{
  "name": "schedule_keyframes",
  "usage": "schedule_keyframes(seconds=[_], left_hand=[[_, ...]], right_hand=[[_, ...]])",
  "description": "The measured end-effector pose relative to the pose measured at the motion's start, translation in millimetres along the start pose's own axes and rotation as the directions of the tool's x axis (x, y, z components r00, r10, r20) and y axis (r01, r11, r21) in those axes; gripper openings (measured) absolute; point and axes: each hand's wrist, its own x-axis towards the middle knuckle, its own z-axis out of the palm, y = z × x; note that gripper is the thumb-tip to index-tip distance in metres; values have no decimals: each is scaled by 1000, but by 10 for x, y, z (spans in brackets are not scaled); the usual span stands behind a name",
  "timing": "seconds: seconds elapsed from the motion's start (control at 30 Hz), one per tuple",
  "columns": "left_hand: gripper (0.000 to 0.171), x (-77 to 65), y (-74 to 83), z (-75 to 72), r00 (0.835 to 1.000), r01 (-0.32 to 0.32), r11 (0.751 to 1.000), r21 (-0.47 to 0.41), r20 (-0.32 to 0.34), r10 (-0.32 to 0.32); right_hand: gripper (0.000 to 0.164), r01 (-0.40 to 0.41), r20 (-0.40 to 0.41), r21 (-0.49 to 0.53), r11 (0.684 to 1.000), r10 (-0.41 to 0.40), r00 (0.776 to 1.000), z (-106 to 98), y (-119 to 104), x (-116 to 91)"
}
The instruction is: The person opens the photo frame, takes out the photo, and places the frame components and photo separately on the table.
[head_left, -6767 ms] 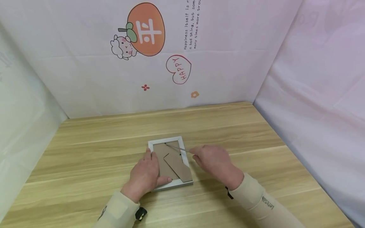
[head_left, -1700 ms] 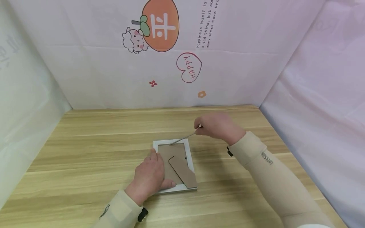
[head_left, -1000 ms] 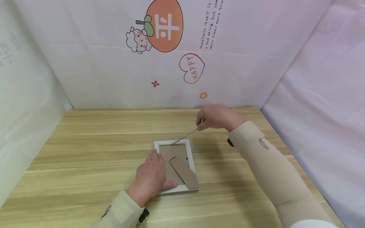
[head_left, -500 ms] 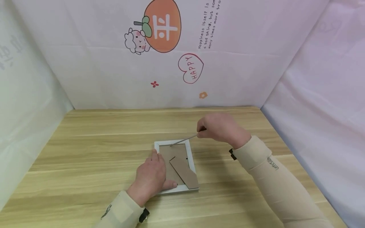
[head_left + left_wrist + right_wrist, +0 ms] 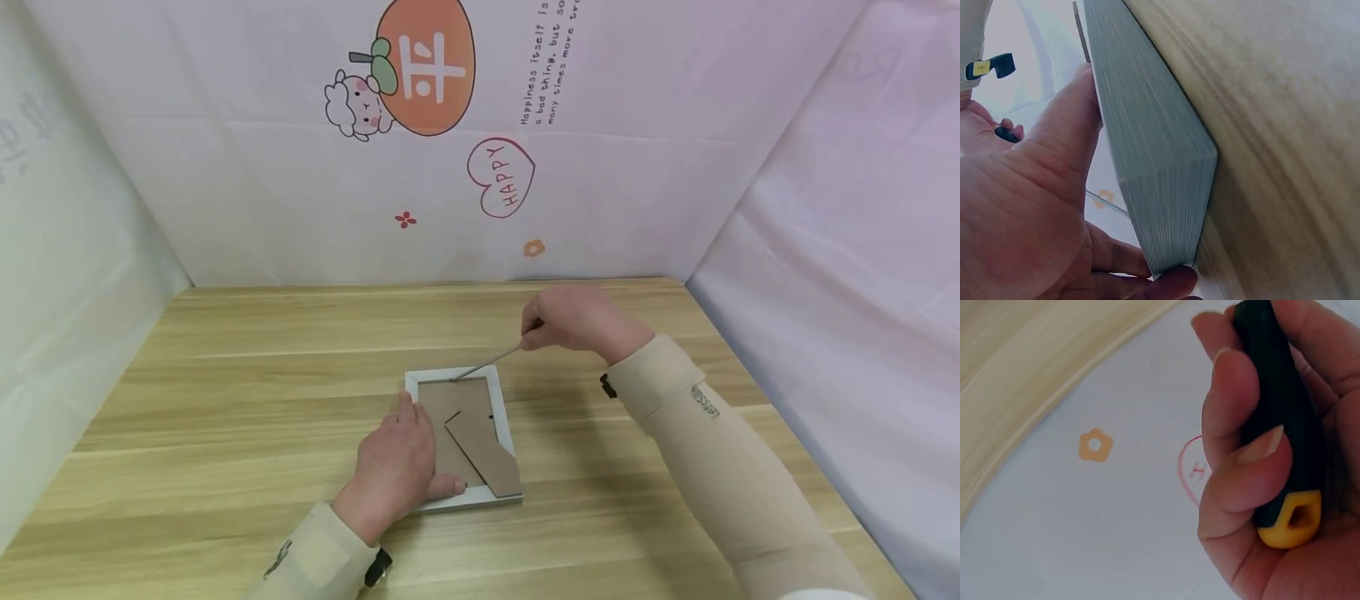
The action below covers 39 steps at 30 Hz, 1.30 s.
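A picture frame (image 5: 505,421) with a white rim lies face down on the table, its brown backing board (image 5: 446,454) and slanted stand flap (image 5: 487,458) facing up. My left hand (image 5: 396,467) holds its near left corner, fingers along the left side and thumb over the near edge. The left wrist view shows those fingers (image 5: 1116,256) bent against the frame's side. In my right hand (image 5: 581,321) is a screwdriver, its dark green, yellow-ended handle (image 5: 1282,406) wrapped by the fingers. The thin metal shaft (image 5: 491,362) slopes down to the far inner edge of the rim.
Small black tabs (image 5: 491,417) show at the backing's right and near edges. The wood-grain table (image 5: 262,375) ends at a white printed cloth (image 5: 300,217) behind, and more white cloth hangs at both sides.
Since the oldest frame, my right hand has moved farther back and higher, steepening the screwdriver. Over the last second it dips and rises slightly, the tip staying near the far inner edge.
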Motion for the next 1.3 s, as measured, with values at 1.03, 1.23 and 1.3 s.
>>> schedule_keyframes(seconds=[1.03, 1.23, 1.3], left_hand=[[120, -10, 52, -15, 999, 34, 999, 3, 32, -34], [121, -22, 72, -17, 998, 48, 999, -1, 27, -48], [120, -28, 78, -19, 999, 48, 999, -1, 18, -48]], right_hand=[[31, 0, -136, 141, 990, 19, 991, 557, -58, -479], [29, -35, -141, 243, 969, 71, 987, 747, -142, -514], [27, -44, -153, 272, 961, 88, 984, 792, -159, -526]])
